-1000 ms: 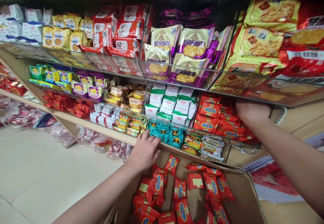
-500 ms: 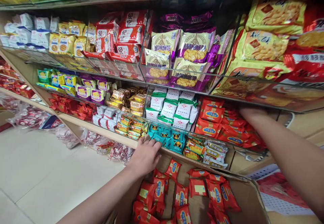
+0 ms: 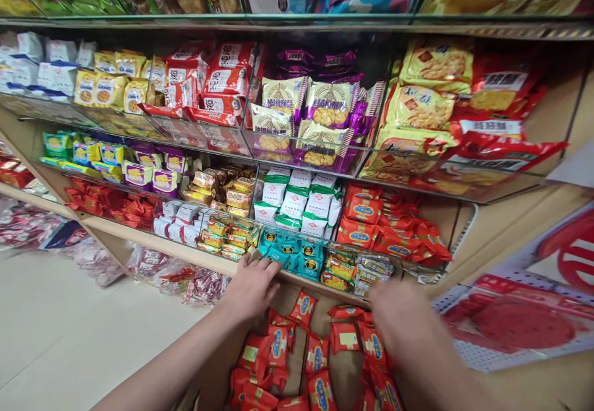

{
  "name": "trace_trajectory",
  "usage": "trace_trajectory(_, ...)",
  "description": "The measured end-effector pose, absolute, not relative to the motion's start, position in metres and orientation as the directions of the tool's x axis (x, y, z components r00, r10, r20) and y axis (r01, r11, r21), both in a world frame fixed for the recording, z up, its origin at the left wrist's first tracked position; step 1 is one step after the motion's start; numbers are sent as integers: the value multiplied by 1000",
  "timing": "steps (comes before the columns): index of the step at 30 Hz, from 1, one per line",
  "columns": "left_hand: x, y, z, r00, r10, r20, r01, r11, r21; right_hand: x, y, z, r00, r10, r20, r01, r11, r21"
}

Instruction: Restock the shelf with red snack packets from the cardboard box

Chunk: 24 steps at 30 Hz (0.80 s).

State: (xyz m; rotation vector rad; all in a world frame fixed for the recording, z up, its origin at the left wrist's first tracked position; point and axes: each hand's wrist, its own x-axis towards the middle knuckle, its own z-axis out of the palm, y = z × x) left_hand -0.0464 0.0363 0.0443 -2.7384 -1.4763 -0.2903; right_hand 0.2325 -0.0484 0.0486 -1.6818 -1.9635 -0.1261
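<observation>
The left forearm slants up from the lower left; its hand lies palm down mid-frame at the shelf's front edge, fingers extended and slightly parted, just beside teal packets. Whether it grips anything underneath cannot be told. The right hand, blurred, reaches in from the lower right over the box; its finger spread and contents cannot be told. Red packets fill the lower middle, several long axes running up the frame, one crosswise near the top.
</observation>
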Motion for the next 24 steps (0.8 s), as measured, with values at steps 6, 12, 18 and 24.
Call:
trace_trajectory(6,-45,37,43,543,820,183,830,-557,31,194,-82,-70,42,997,-65,984,-53,-171)
trace_trajectory(12,-46,35,42,561,809,178,822,-570,-1,200,-67,-76,99,989,-114,995,-95,36)
trace_trajectory(18,-48,38,41,568,796,211,816,-579,-12,208,-71,-77,211,975,-72,977,-211,8)
trace_trajectory(24,-29,18,54,641,692,332,590,-721,363,233,-78,-40,271,958,-91,701,-261,-664)
